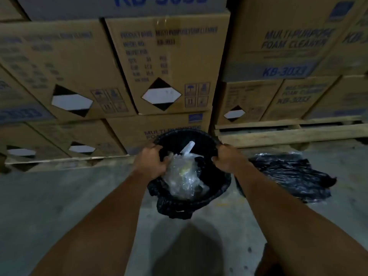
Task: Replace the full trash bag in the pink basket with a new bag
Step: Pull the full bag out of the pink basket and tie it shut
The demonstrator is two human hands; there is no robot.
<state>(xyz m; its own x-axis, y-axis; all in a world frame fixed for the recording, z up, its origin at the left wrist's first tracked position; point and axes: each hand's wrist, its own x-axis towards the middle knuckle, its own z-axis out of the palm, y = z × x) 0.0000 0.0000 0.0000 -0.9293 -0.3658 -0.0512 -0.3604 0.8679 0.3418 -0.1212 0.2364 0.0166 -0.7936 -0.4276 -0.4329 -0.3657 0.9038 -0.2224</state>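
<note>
A round basket lined with a black trash bag (189, 204) stands on the floor in front of me; the bag covers the rim, so no pink shows. Clear crumpled plastic waste (184, 177) and a white strip fill the inside. My left hand (151, 159) grips the bag's edge at the left rim. My right hand (226, 157) grips the bag's edge at the right rim. Another black bag (290, 174) lies crumpled on the floor just right of the basket.
Stacked cardboard cartons (169, 62) on wooden pallets (288, 134) form a wall right behind the basket. Grey concrete floor (59, 196) spreads to the left and toward me. A dark shape (268, 261) sits at the bottom right edge.
</note>
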